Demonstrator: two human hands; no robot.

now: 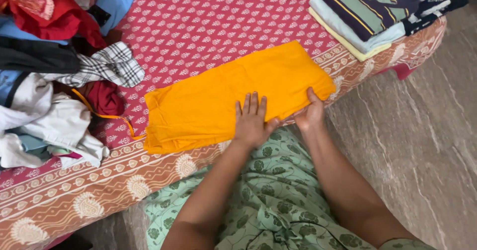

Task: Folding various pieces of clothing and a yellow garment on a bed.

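A folded orange-yellow garment (218, 98) lies flat on the bed, stretched from left to right, with a thin orange drawstring (107, 115) trailing off its left end. My left hand (252, 120) rests palm down on the garment's near edge, fingers together and pointing away from me. My right hand (310, 113) grips the garment's near right edge, thumb on top and fingers tucked under the cloth.
The bed (198, 21) has a red printed sheet with an orange patterned border. A heap of unfolded clothes (44, 81) fills the left side. A stack of folded clothes (367, 14) sits at the far right corner. Grey stone floor (427, 145) lies to the right.
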